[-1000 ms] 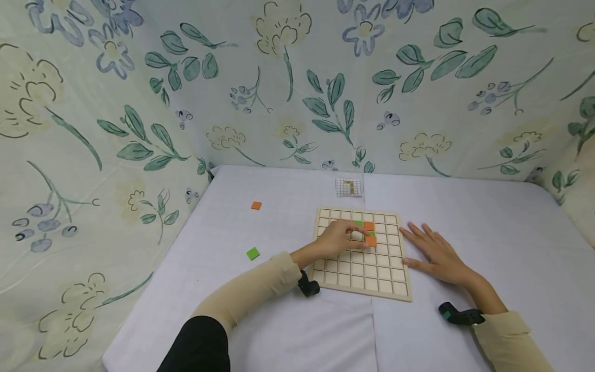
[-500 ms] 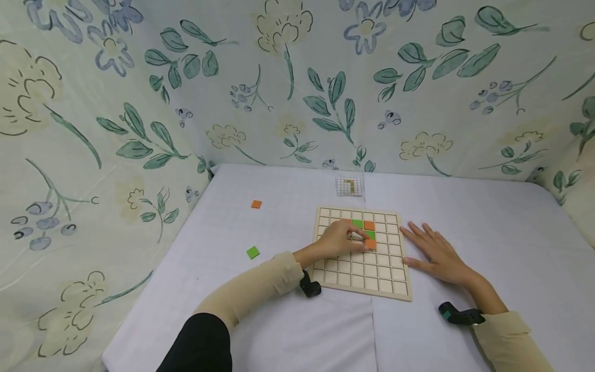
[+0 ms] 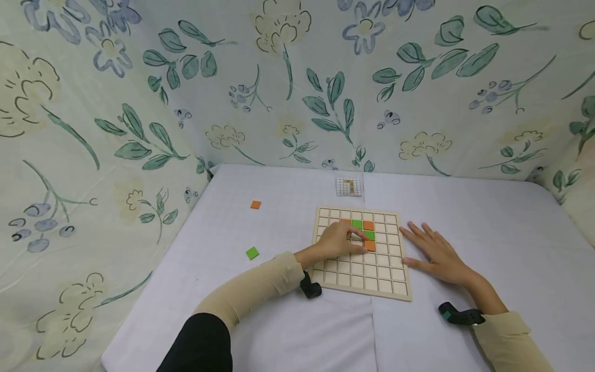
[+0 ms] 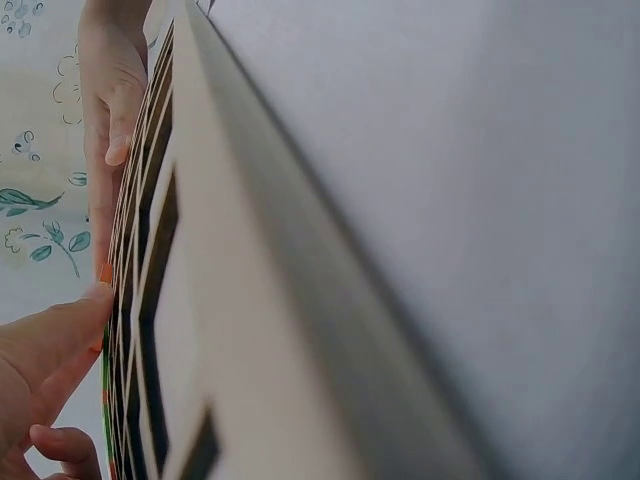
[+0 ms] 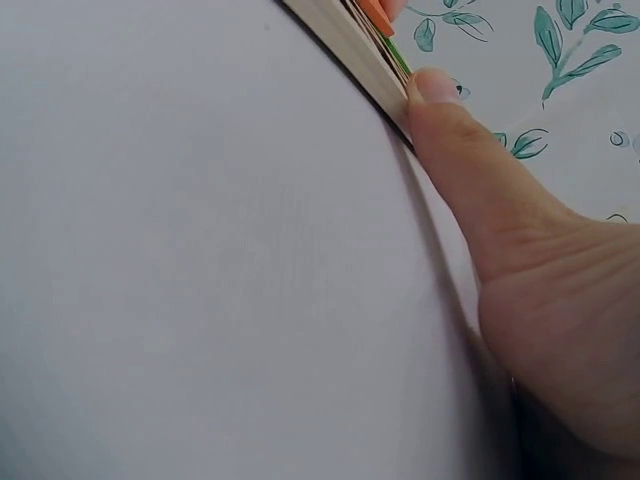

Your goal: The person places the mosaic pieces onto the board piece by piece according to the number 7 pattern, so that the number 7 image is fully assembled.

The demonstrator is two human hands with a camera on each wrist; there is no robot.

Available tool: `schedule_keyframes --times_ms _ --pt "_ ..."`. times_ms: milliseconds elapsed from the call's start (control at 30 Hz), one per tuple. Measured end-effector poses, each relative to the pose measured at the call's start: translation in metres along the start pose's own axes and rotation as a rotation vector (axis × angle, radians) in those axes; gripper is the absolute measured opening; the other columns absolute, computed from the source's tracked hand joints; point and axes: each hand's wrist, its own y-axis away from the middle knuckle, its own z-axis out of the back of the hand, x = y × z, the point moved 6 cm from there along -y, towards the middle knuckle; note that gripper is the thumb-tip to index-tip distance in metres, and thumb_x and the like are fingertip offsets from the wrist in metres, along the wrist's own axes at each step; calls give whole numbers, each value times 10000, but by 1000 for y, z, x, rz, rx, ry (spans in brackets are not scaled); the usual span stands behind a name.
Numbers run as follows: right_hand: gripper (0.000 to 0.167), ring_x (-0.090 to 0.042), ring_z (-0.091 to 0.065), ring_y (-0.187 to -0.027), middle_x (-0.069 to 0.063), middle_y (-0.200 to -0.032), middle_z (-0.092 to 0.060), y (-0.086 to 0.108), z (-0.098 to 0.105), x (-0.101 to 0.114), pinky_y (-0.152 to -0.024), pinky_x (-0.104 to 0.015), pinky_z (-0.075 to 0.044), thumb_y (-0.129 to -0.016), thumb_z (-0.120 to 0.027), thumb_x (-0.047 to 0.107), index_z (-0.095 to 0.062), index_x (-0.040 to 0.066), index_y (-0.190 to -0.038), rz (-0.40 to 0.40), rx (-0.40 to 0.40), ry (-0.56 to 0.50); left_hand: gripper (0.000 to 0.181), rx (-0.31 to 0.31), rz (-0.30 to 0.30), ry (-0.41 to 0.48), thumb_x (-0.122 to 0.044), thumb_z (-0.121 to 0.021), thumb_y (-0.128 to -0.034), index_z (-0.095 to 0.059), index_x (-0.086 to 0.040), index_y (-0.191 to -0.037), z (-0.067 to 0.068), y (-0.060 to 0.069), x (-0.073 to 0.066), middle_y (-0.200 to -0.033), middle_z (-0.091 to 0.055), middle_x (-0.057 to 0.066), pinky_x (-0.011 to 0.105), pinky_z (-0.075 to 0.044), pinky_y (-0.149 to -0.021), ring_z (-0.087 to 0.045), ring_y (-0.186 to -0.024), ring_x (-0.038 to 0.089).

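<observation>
My left hand (image 3: 338, 238) reaches over the wooden grid board (image 3: 358, 282) and pinches an orange square tile (image 3: 370, 246) between thumb and fingers. In the right wrist view that orange tile (image 5: 377, 15) looks tilted at the board. Just beyond it, a green tile (image 3: 370, 235) sits in the grid, with another orange tile (image 3: 369, 225) behind. To their left are a green tile (image 3: 357, 224) and an orange one partly hidden by my hand. Fingers spread, my right hand (image 3: 434, 256) lies on the table, its thumb (image 5: 440, 100) touching the board's right edge.
A small card (image 3: 348, 187) printed with a coloured grid pattern lies behind the board. Left of the board, a loose orange tile (image 3: 255, 205) and a loose green tile (image 3: 252, 253) rest on the white tablecloth (image 3: 279, 222). A floral cloth (image 3: 297, 129) hangs behind the table.
The orange tile in my left hand has come slightly nearer and lower, showing more of the green tile behind it. My right hand stays in place.
</observation>
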Motion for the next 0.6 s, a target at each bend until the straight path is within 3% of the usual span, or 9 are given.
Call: schedule_keyframes --times_ms 600 --pt "802 -498 -40 -1463 -254 -1600 -191 0 -2 -3 -1128 -644 20 -923 -701 385 -309 127 -1572 -8 1 -9 280 8 63 -19 -386 -853 -794 -790 -297 -1052 0 -1 -1 -664 -513 -35 209 -232 -506 -331 -561 76"
